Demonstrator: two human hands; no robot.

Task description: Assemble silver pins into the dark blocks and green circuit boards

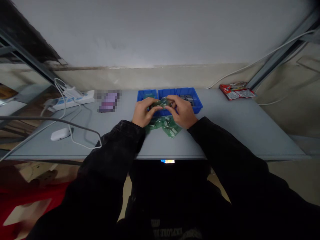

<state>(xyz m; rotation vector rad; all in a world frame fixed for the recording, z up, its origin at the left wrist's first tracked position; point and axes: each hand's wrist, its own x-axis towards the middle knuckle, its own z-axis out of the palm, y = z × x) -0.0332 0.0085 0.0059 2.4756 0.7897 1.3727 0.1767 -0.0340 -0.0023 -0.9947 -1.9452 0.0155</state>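
Between my left hand (145, 110) and my right hand (182, 110) is a small green plastic bag (163, 103), pinched at both ends by thumbs and fingers. What the bag holds is too small to make out. Right behind my hands stand blue bins (198, 106) side by side; the right one contains dark grey parts (187, 99), and something greenish lies in the left one. Just in front of the bins, below my hands, lie more green bags (172, 128) with small pale pieces showing through the plastic.
On the left of the grey table (225, 133) are a white power strip (75, 100) with chargers, a blurred phone (108, 101), a white earphone case (60, 134) and loose cables. A red snack packet (236, 90) lies at the back right, near a metal post.
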